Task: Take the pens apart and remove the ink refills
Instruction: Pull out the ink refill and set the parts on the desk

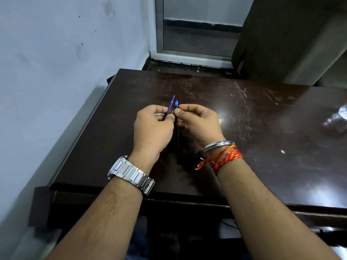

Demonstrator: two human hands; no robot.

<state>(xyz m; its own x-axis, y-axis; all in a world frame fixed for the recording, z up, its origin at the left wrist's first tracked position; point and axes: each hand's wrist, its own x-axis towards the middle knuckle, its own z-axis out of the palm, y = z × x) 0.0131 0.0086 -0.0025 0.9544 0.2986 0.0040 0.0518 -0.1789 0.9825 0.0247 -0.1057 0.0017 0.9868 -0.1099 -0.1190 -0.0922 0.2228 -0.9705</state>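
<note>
While both hands are held just above the counter point(244, 113), the thin refill point(171, 104) is pinched in left hand point(153, 128) fingers; right hand point(197, 121) fingers are clamped on the blue-tipped pen point(176, 104). A straight, slow pull is advised.

A plain room, perhaps a home or small office: a scratched dark wooden desk point(244, 113) against a scuffed painted wall point(56, 53), an aluminium-framed door point(195, 34) at 12 o'clock.

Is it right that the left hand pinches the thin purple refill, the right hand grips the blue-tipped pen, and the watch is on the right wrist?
Not quite. The head view shows the watch on the left wrist; the rest holds.
</note>
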